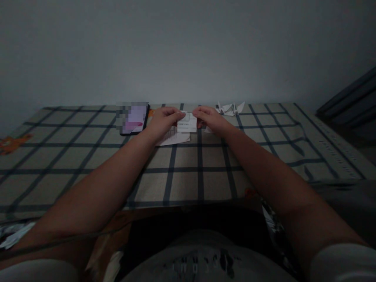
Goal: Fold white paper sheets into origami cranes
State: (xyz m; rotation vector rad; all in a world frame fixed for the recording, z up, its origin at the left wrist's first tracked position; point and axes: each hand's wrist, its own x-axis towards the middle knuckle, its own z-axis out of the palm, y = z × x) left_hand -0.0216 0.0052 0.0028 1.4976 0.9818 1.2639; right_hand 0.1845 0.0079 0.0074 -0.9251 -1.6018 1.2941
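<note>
1. Hold status. Through the head camera I see both hands at the centre of the frame. The left hand [165, 118] pinches the left upper edge of a small white printed paper [187, 125]; the right hand [209, 117] pinches its right upper edge, thumbs toward the camera. I cannot tell how the fingertips behind it are placed.

2. Handling. In my judgement, the step calls for equal, light pressure from both sides. Align the edges before pressing any crease, and work each crease outward from the middle. Avoid pulling the hands apart: thin paper may tear or skew.

3. Surface. A larger paper sheet [177, 138] lies below the left hand. Folded paper cranes [232, 109] rest right of centre, near the wall. A dark-rimmed device [138, 117], its screen lit and partly pixelated, is left of centre. The table [183, 186] is covered by a checked cloth [96, 150].

4. Room. Light is dim. A plain wall [188, 51] fills the upper frame; a dark slatted object [352, 102] occupies the right edge.
</note>
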